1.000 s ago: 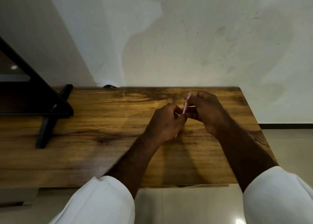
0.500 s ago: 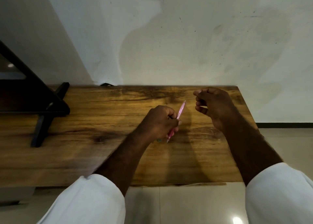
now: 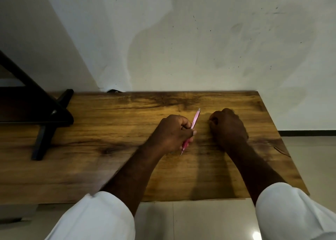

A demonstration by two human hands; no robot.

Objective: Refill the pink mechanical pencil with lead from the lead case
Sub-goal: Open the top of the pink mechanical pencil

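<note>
Both hands are hovering over the worktop (image 3: 109,130): my left hand (image 3: 171,133) is gripping the pink mechanical pencil (image 3: 191,129), tip pointing down at the wood, while just right of the pencil my right hand (image 3: 227,129) is curling into a fist; I cannot tell whether it is holding anything.
</note>
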